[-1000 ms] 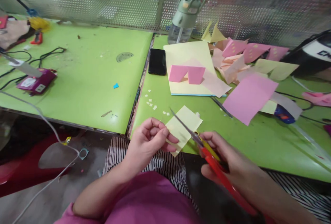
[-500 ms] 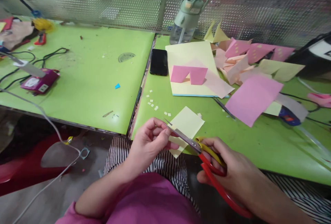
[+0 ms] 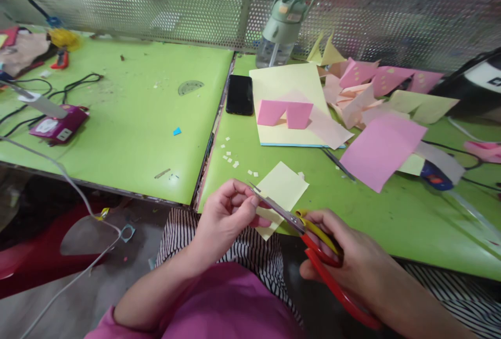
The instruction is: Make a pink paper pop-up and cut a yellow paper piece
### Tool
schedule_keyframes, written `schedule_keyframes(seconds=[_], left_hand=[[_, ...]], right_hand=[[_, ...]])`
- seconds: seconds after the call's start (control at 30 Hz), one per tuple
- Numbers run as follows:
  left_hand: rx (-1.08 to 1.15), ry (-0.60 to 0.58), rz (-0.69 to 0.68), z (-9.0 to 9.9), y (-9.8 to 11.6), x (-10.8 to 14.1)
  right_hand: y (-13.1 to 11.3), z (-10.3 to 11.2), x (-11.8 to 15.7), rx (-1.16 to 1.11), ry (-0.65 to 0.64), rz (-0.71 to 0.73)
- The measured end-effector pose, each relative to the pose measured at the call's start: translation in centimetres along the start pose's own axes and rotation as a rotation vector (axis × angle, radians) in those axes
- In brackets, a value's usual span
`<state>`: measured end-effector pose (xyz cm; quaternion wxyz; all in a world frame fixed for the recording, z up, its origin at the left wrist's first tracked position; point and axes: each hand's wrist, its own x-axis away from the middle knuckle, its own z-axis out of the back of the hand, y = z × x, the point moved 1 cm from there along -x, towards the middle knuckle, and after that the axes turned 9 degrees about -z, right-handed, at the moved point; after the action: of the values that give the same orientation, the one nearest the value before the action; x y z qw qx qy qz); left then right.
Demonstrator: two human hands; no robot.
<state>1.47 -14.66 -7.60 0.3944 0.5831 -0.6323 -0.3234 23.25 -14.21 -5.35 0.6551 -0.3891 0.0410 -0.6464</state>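
My right hand (image 3: 336,245) grips scissors (image 3: 321,234) with red and yellow handles, their blades pointing up and left to the fingertips of my left hand (image 3: 230,208). The left thumb and fingers are pinched together at the blades; what they hold is too small or hidden to make out. Under the blades lies a pale yellow paper sheet (image 3: 284,185), partly over the table's front edge. Several tiny pale paper bits (image 3: 229,160) are scattered on the green table left of the sheet.
Behind are a black phone (image 3: 239,95), a water bottle (image 3: 277,36) and a folded pink paper (image 3: 285,113) on a cream stack. Pink sheets (image 3: 383,151) and folded papers lie right. A purple power socket (image 3: 58,124) with cables sits left. A mesh panel (image 3: 156,5) stands behind.
The view has shifted very slightly. Both hands and the scissors keep nearly the same position, the blades still at the left fingertips.
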Motion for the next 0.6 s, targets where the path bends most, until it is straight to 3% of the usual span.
schedule_keyframes(seconds=[0.3, 0.6], left_hand=[[-0.052, 0.017, 0.012, -0.03, 0.03, -0.01], [-0.017, 0.013, 0.005, -0.08, 0.12, 0.08]], right_hand=[[0.45, -0.23, -0.28, -0.04, -0.045, 0.003], [0.55, -0.09, -0.27, 0.018, 0.03, 0.032]])
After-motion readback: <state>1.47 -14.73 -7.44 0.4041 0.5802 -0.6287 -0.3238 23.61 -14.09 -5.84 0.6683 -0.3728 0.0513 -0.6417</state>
